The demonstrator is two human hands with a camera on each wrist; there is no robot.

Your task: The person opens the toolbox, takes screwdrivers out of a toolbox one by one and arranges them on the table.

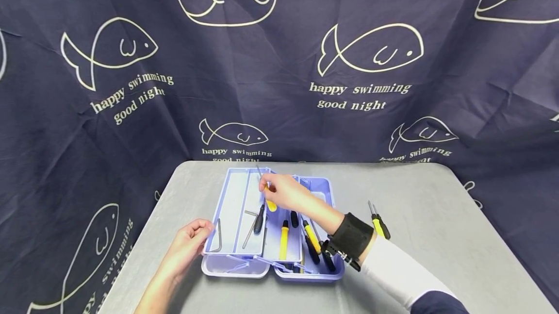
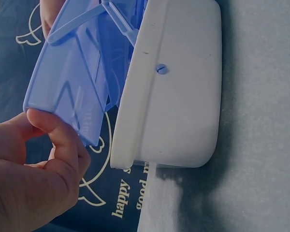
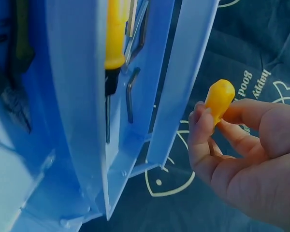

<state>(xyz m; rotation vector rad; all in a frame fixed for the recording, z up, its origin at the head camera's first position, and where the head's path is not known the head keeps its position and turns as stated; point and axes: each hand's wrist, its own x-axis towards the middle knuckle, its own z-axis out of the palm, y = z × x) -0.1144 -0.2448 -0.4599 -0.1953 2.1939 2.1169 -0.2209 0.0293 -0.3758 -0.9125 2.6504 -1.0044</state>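
My left hand is at the near left corner of the opened lilac toolbox. In the left wrist view its thumb and forefinger pinch the edge of the upper tray. Over the middle of the box, my right hand holds a screwdriver by its yellow handle, shaft pointing up and away. The right wrist view shows the yellow handle end poking out of the fingertips, above the tray. Below this hand lies a black-handled screwdriver, beside a hex key; another hex key lies near my left fingers.
More tools fill the box's middle and right side, among them a yellow-handled screwdriver and a yellow-and-black handled tool. On the grey table, right of the box, lie yellow and black handles with metal tips. A dark curtain hangs behind.
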